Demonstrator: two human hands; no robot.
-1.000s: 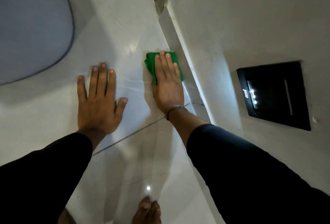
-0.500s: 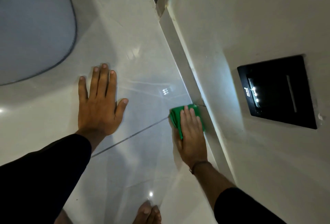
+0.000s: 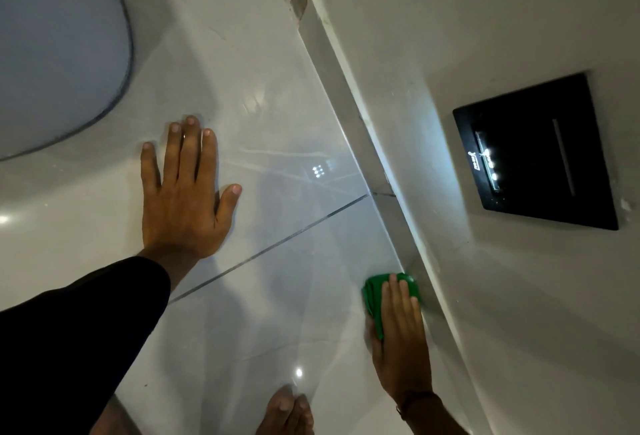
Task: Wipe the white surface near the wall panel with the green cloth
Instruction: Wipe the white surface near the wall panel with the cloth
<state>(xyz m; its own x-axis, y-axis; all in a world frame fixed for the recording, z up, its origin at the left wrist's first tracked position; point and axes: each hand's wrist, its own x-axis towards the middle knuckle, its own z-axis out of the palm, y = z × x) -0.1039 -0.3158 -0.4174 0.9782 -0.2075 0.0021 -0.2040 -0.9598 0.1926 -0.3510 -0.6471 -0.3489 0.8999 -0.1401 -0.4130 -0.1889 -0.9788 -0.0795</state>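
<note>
Head view, single frame. Right hand (image 3: 401, 341) is lying flat, palm down, fingers extended and held together, pressing the green cloth (image 3: 375, 299) onto the white surface (image 3: 277, 95). No clenching: the cloth is being pinned under the fingers and palm, not pinched. Cloth is folded; its far edge and left side are showing past the fingertips. It is sitting at the right edge of the surface, touching or just beside the grey strip (image 3: 349, 102) that is running along the foot of the wall (image 3: 485, 18). Right wrist is wearing a thin dark band (image 3: 414, 400); the forearm is running off the bottom edge.

Left hand (image 3: 183, 199) is resting open on the same surface, palm down, four fingers pointing away from the camera, thumb splayed to the right. It is grasping nothing. Its black sleeve (image 3: 69, 337) is covering the forearm up to the wrist. The hand is well apart from the cloth, on the far side of a thin dark seam (image 3: 294, 233) crossing the surface diagonally; the cloth is lying on the near side of it.

Wall panel (image 3: 533, 154), black and rectangular, is sitting in the wall up and right of the cloth, with small white lights glowing on it. A bare foot (image 3: 284, 414) is showing at the bottom edge. A large rounded grey-rimmed shape (image 3: 52, 36) is filling the upper left; identity unclear.
</note>
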